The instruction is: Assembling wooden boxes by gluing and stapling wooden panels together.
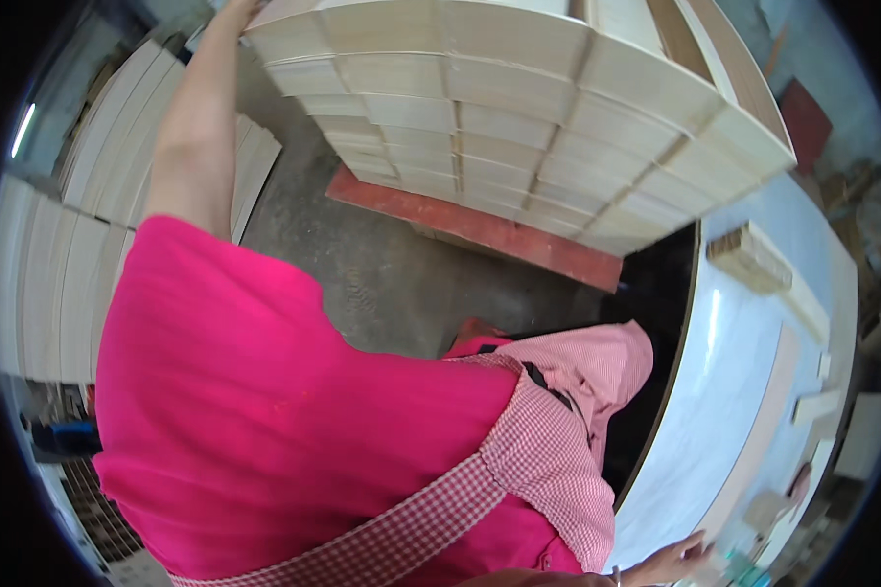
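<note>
— Grey concrete floor (382,264) filled the middle of the head view, didn't it?

— It did, and a red pallet (480,227) sat on it under a tall stack of pale wooden boards (519,127), laid in many even layers. More pale boards (78,215) leaned in rows along the left edge.

— Where was the left hand (237,12)?

— Raised high at the end of a bare forearm, touching the upper left corner of that stack right at the top rim of the picture. Only a little of it showed, so I could not tell whether the fingers were spread or curled around a board.

— And the right hand (673,562)?

— Low, at the bottom edge, resting on the white table (724,372) with the fingers stretched out fairly flat and nothing held in them. A long thin wooden strip (764,421) lay just beside it on the table, and 1 small bundle of short wooden pieces (749,256) lay farther up, well apart from the hand.

— What took up the foreground?

— A bright pink shirt (245,411) with a pink checked apron (548,450) strapped across it
</note>
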### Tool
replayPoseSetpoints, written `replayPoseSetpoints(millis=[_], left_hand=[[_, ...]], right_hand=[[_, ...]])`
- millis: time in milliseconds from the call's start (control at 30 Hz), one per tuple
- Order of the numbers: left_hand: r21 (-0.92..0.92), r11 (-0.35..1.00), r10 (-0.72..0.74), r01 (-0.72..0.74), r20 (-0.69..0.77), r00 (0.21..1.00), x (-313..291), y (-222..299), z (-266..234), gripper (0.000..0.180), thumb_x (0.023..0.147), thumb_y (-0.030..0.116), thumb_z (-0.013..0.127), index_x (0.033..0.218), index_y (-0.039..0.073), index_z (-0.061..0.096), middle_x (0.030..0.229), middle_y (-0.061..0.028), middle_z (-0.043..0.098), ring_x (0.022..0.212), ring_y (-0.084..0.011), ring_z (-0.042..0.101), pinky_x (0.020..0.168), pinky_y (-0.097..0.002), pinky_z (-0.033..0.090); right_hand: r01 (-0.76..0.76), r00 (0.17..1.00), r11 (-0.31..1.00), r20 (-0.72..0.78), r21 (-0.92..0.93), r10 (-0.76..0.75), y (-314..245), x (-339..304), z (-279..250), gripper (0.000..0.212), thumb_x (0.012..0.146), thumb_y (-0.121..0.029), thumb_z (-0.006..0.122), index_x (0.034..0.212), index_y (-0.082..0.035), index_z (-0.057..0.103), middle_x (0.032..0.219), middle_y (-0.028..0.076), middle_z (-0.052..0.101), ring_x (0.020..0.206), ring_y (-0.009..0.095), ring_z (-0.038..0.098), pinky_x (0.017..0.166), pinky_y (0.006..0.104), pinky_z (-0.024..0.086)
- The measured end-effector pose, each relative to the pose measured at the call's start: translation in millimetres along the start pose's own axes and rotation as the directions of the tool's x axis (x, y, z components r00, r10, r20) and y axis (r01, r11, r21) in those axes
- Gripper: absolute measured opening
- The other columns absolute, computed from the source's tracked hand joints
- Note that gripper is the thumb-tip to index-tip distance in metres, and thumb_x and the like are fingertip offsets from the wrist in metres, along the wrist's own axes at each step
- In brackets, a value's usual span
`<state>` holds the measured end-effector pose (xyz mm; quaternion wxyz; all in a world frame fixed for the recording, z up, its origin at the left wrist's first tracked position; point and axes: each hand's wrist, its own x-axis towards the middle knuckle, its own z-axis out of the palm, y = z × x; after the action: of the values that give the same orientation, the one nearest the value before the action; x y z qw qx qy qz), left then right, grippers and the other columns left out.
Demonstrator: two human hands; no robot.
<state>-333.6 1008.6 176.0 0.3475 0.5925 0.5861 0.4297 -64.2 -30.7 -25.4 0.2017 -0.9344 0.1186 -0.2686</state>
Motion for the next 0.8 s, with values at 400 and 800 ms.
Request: replayPoseSetpoints(millis=[400, 800], left_hand=[[-0.246, 0.510, 0.564, -0.824, 0.819, 0.105, -504, -160, 291, 0.035, 0.092, 0.027, 0.058, 0.119, 0.006, 0.061, 0.132, -0.0208, 0.056, 0.122, -0.0384, 0.053, 0.100, -0.0452, 0.045], [-0.095, 0.150, -0.090, -0.984, 0.990, -0.110, -587, -196, 466, 0.049, 0.090, 0.034, 0.062, 0.129, 0.007, 0.053, 0.155, -0.0236, 0.023, 0.115, -0.0412, 0.058, 0.093, -0.0495, 0.051]], right_hand=[[-0.186, 0.982, 0.982, -0.035, 0.023, 0.187, -18, -80, 0, 0.046, 0.097, -0.033, 0.061, 0.129, 0.000, 0.058, 0.095, 0.016, 0.066, 0.086, 0.023, 0.061, 0.073, 0.0345, 0.051], [-0.484, 0.872, 0.874, -0.113, -0.050, 0.476, 7, -160, -36, 0.045, 0.097, -0.033, 0.061, 0.132, -0.004, 0.057, 0.098, 0.014, 0.063, 0.091, 0.024, 0.059, 0.081, 0.0365, 0.049]])
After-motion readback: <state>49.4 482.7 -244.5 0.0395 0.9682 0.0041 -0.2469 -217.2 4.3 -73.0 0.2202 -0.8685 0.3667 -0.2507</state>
